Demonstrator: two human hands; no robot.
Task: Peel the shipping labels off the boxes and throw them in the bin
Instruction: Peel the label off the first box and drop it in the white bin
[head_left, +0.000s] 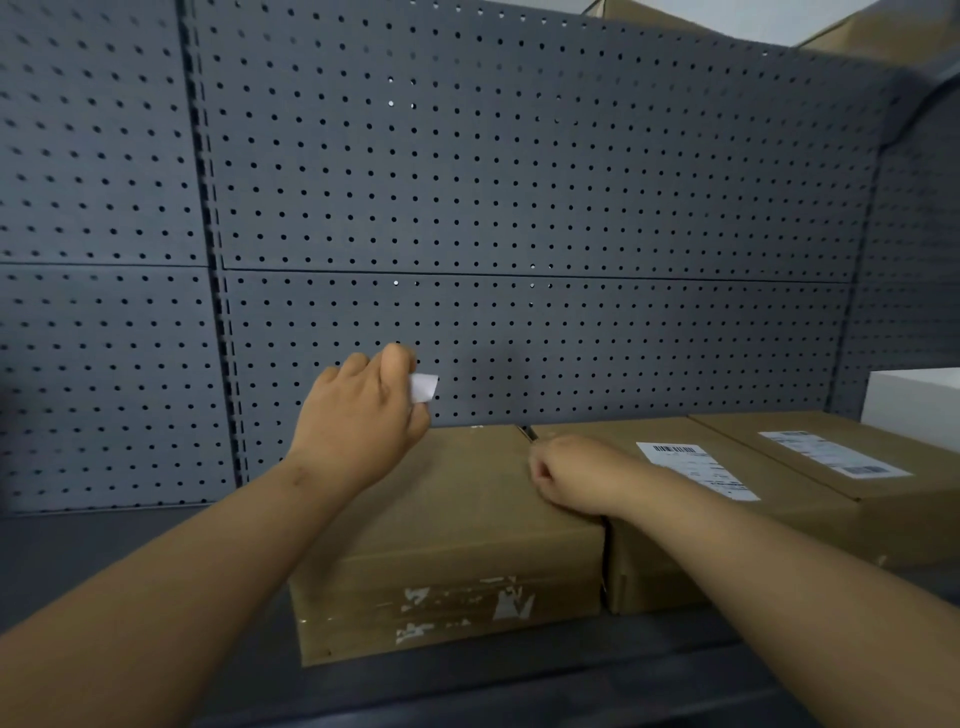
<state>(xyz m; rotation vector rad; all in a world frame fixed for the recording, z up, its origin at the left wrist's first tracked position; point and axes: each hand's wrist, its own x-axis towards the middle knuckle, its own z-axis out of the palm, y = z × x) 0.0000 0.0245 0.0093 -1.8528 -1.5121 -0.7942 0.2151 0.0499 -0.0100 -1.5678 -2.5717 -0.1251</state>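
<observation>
Three brown cardboard boxes stand side by side on a dark shelf. The left box (457, 519) has a bare top and torn white paper scraps on its front face. My left hand (363, 415) is raised above its far left corner, closed on a crumpled white label (425, 387). My right hand (576, 475) rests as a fist on the right edge of that box, nothing visible in it. The middle box (675, 540) carries a white shipping label (698, 470). The right box (862, 499) carries another label (834, 453). No bin is in view.
A grey perforated metal back panel (519, 208) rises behind the boxes. A white box (914, 397) stands at the far right. The dark shelf surface (130, 545) extends to the left of the boxes. More cardboard shows above the panel at the top right.
</observation>
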